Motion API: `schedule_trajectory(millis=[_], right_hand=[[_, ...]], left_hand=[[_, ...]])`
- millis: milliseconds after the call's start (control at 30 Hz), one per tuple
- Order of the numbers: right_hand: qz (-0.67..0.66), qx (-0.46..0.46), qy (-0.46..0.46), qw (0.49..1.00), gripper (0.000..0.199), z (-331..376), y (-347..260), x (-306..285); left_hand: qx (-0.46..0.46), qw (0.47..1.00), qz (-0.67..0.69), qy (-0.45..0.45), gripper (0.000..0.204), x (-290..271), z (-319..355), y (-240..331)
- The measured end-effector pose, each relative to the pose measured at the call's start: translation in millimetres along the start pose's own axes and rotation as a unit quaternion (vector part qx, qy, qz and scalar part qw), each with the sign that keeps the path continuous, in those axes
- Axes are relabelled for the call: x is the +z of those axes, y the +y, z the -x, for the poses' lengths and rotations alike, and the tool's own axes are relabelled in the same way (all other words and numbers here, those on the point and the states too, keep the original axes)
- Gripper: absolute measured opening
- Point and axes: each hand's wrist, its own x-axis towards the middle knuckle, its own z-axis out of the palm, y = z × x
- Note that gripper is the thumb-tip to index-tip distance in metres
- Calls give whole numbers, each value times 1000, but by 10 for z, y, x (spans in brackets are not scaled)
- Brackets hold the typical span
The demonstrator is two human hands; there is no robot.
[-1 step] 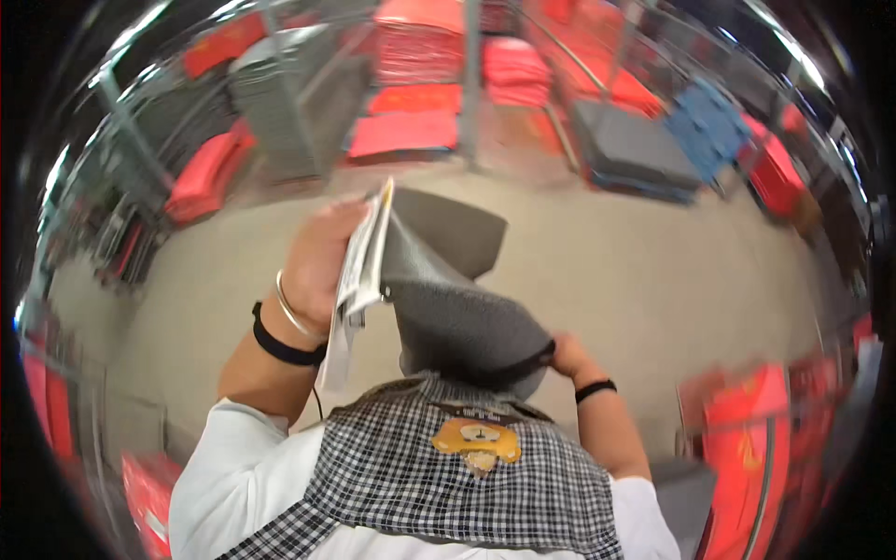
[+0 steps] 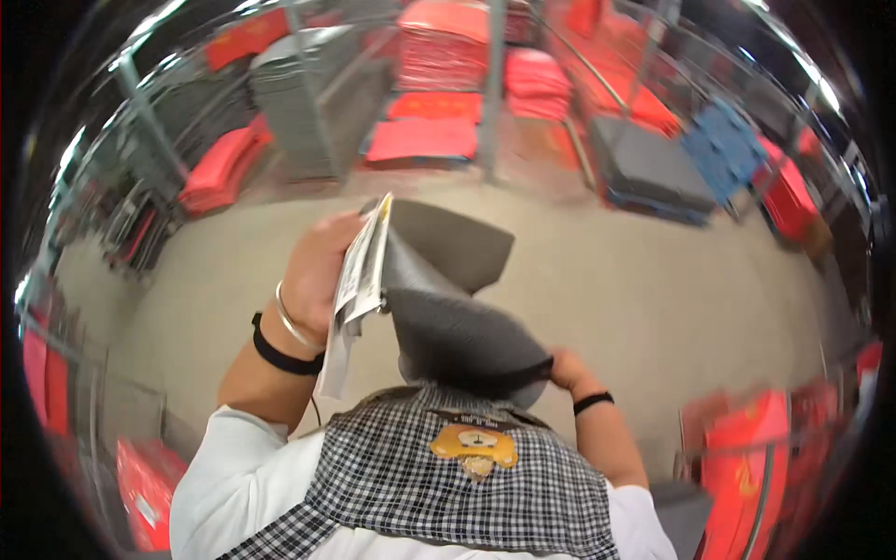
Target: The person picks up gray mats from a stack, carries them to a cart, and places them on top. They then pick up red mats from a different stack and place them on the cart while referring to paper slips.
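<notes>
A floppy grey mat (image 2: 462, 327) with a textured surface hangs bent and folded in front of my chest. White printed papers or cards (image 2: 359, 266) stand edge-on along its left side. My left hand (image 2: 315, 271) is closed round these papers and the mat's left edge; its fingertips are hidden behind them. Down at the mat's lower right corner, my right hand (image 2: 567, 370) pinches the dark edge, with the fingers partly out of sight. Both hands hold the mat off the floor.
Pale floor (image 2: 635, 299) lies beneath. Ahead stand stacks of red mats (image 2: 422, 140), a tall grey stack (image 2: 297, 112) and a low grey stack (image 2: 653, 168) beside a blue pallet (image 2: 723, 149). Red goods on a metal rack (image 2: 747, 457) are at the near right, red packages (image 2: 149, 490) at the near left.
The surroundings have shifted right and slightly down in the picture as my view turned left. Both hands keep their hold on the grey mat, which looks almost the same.
</notes>
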Motion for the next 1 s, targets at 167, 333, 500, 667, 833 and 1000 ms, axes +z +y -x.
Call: schedule_trajectory(millis=[167,333,500,667,833,1000], right_hand=[[-142,53,25,988,27,530,210,591],[-109,-2,91,990,32,205,-89,409],[-30,-118,148,981,20,78,-364,-397],[104,-166,54,979,15,-429,-242,-466],[211,-164,25,963,15,-965,-332,-338],[165,-134,67,975,23,-1042,-784,-941]], left_hand=[[-201,920,285,178,29,113,347,532],[-230,887,288,278,23,-360,1020,136],[-169,832,308,430,23,-330,1838,264],[-121,776,272,557,23,-155,2232,485],[-91,684,351,633,21,-164,2303,-18],[-112,637,316,694,20,-47,2103,222]])
